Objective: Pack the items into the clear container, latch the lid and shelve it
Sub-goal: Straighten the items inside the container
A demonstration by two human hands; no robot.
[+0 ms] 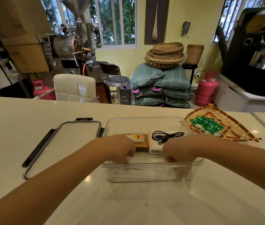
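A: Where was the clear container (146,125) placed, and how was it expected to handle?

B: It was set on the white countertop (31,111), open, with both hands reaching into its near end. It was judged rigid, smooth-walled and light even when loaded. A slippery surface was assumed, so a hold under the rim at the two short ends was thought safest for shelving.

A: And the lid (63,146)?

B: It was seen lying flat just outside the left hand (122,149), touching or nearly touching the container's left wall. Its black latches (37,147) were folded out. A stiff frame with hinged clips was presumed, to be gripped by the long edges and pressed down evenly.

A: What was held by the hands?

B: The left hand was curled downward over the near inner edge. The right hand (175,151) was curled likewise, its fingertips showing dimly through the front wall. Whether anything was gripped could not be told, since the fingers were hidden.

A: What had been packed?

B: Between the hands and just beyond them, a brown card (142,144) was seen, with a small glue bottle (136,138) lying on it. A white box (155,148) lay beside the right hand, and a coiled black USB cable (167,136) rested on it. All were judged light; the cable limp, the bottle hard and liable to roll.

A: Was anything left out?

B: Green sachets (206,124) were noted on a woven tray (242,132) beyond the right hand. They were judged soft and crinkly, best scooped up in small bunches.
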